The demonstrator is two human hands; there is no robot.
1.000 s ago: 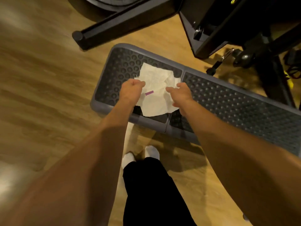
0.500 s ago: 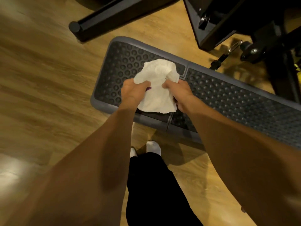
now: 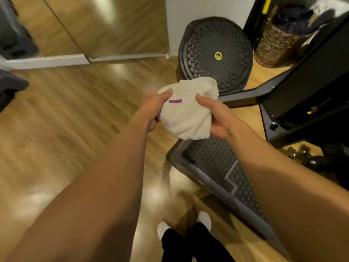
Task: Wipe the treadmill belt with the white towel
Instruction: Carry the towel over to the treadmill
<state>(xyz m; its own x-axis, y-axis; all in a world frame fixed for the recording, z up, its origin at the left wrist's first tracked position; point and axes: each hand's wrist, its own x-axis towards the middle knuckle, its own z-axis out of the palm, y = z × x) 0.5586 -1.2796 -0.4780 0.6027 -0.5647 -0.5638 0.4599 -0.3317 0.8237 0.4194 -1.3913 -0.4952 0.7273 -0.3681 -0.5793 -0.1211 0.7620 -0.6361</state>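
Observation:
A bunched white towel [image 3: 188, 112] with a small purple tag is held up in the air between both hands. My left hand [image 3: 154, 108] grips its left side and my right hand [image 3: 217, 116] grips its right side. Below and to the right lies a dark studded platform [image 3: 213, 159] with a grey rim, partly hidden by my right forearm. The towel hangs clear of the platform, above its left end.
A round dark studded disc [image 3: 217, 53] with a yellow centre leans against a white wall. A black machine frame [image 3: 306, 87] stands at the right, a woven basket [image 3: 273, 46] behind it. Wood floor [image 3: 66, 120] spreads to the left. My white-socked feet [image 3: 164, 228] show at the bottom.
Both hands gathered the towel off the studded platform and lifted it into the air. The view swung up and left, so the platform now sits lower right.

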